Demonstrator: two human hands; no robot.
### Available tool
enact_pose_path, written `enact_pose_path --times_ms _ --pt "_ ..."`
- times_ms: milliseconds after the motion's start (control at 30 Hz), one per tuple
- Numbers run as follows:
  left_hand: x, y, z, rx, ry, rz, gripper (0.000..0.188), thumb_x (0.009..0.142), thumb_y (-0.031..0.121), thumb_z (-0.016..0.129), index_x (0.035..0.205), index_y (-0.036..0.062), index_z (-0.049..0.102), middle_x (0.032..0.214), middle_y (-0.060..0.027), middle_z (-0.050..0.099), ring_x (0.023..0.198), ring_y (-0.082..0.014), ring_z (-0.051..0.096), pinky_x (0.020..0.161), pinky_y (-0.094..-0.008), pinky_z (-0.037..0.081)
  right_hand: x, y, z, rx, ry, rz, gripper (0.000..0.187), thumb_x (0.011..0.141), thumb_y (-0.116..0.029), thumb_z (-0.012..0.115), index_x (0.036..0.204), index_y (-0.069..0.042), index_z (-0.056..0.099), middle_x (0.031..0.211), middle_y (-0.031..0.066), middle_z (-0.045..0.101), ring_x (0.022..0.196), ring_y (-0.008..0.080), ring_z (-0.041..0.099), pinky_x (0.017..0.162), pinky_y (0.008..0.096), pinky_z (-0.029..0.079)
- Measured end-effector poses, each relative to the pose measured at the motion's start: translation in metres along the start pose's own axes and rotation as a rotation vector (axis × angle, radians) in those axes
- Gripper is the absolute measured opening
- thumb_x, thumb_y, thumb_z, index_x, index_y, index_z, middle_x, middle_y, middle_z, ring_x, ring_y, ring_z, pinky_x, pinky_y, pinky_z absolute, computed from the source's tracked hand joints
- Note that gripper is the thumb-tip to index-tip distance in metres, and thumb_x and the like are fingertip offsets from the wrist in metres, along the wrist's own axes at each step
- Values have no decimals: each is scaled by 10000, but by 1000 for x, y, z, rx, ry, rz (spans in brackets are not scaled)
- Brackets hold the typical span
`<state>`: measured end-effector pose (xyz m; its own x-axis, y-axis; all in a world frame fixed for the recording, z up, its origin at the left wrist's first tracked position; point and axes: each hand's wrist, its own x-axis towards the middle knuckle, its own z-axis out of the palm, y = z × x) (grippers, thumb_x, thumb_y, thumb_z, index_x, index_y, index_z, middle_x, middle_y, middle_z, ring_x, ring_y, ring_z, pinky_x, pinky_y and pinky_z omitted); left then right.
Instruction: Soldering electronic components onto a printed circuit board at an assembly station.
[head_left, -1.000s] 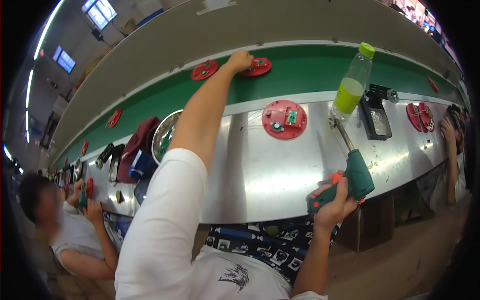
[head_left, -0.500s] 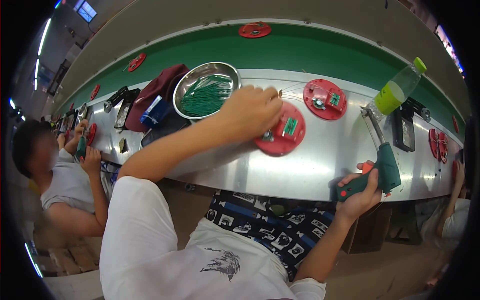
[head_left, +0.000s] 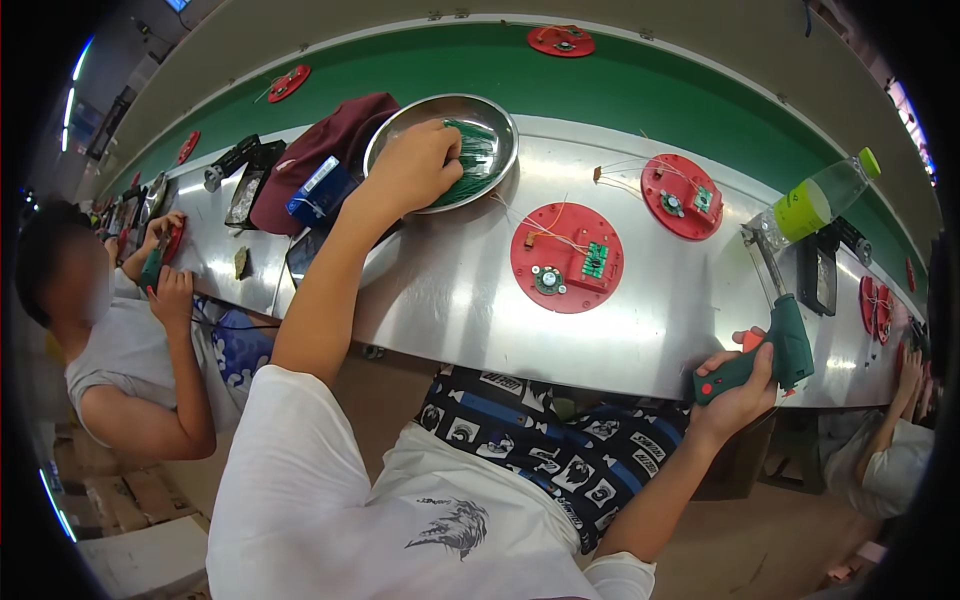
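Observation:
My left hand point(head_left: 418, 165) reaches into a round metal bowl point(head_left: 510, 150) of thin green wires point(head_left: 478, 150). Its fingers are bent together down at the wires, and the fingertips are partly hidden. In my right hand point(head_left: 742, 400) is a green soldering gun point(head_left: 788, 340) with a red trigger, its metal tip pointing up and away beside a bottle. Between the two hands, a round red plastic disc point(head_left: 548, 235) lies on the metal bench, carrying a green circuit board, a small round part and thin wires. Farther right lies a similar red disc point(head_left: 660, 205) with loose wires.
A plastic bottle with a lime label point(head_left: 803, 208) leans right of the discs. A maroon cap point(head_left: 318, 150) and a blue box point(head_left: 322, 192) sit left of the bowl. More red discs point(head_left: 562, 40) lie on the green strip behind. A person point(head_left: 150, 370) works at left.
My left hand has left the nearer red disc and moved left into the bowl. That disc now lies uncovered. The soldering gun stays in my right hand; the whole view has shifted slightly.

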<state>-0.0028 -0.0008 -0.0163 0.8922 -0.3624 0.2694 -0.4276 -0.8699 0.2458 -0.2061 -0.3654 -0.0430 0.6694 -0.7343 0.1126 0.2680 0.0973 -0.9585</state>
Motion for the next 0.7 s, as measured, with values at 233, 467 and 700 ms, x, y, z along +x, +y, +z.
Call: enact_pose_path --times_ms 233,467,700 --pt "1 -8 -11 -347 164 46 162 805 116 654 904 4 717 841 -140 695 761 -249 656 719 -337 512 0 0 -2 -40 4 -8 372 1009 -308 502 1086 49 565 924 113 588 489 143 533 399 274 414" --pt "2 -16 -13 -615 238 -85 140 873 117 666 926 6 731 841 -73 731 777 -116 665 731 -263 513 0 0 -2 -58 -10 27 387 1008 -323 505 1100 49 564 927 113 589 491 141 532 402 270 415" --pt "3 -8 -19 -918 269 -55 166 914 60 648 1018 -37 734 913 -93 744 854 -137 693 779 -237 532 3 2 -5 -72 -30 -11 386 1007 -322 504 1105 45 566 922 112 592 492 139 532 405 270 418"
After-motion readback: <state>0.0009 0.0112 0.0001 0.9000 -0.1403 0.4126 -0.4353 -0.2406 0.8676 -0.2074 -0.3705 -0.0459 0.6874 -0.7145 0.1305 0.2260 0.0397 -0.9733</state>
